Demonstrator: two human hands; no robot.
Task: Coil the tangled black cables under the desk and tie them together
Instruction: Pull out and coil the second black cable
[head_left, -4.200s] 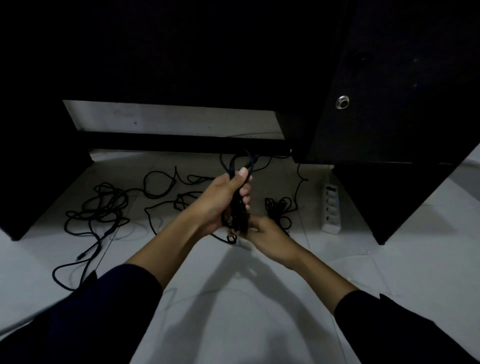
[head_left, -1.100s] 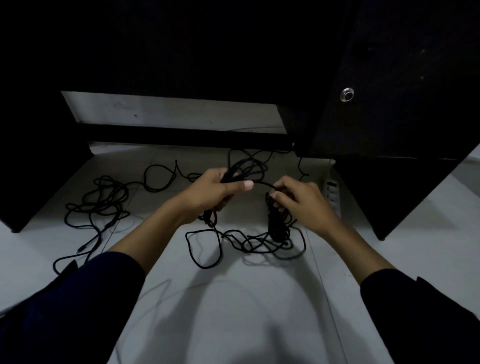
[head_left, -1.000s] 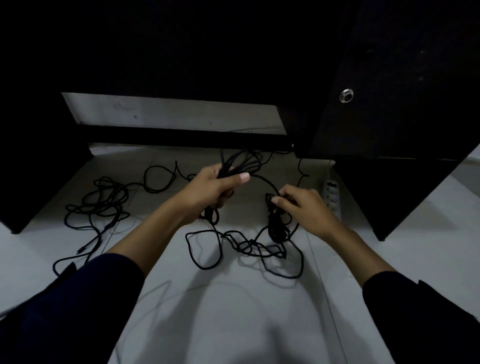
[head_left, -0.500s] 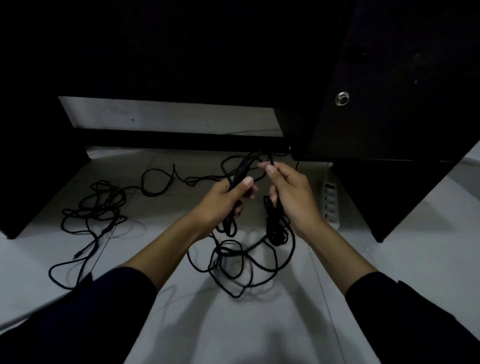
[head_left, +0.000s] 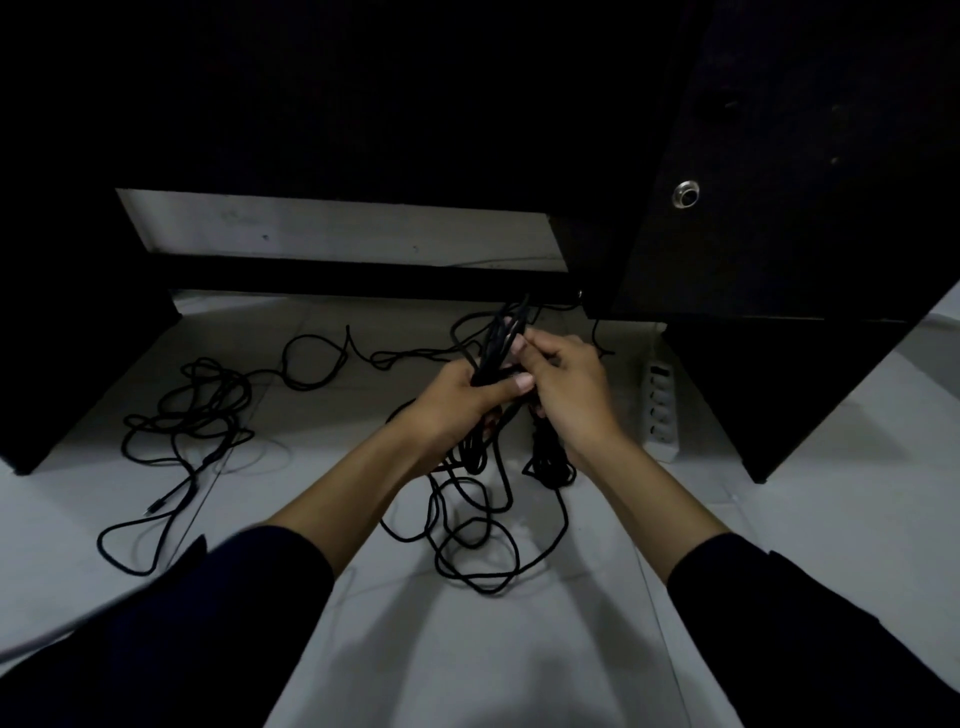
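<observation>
while l hand (head_left: 457, 397) grips cable bundle (head_left: 501, 338), r hand (head_left: 569, 387) pinches it.

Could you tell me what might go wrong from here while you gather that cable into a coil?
The loose loops on the floor cross each other, so pulling may tighten a knot. The left hand grips several strands; some could slip as the right hand adds more. The trailing cable joins the tangle at left and may drag it.
</observation>
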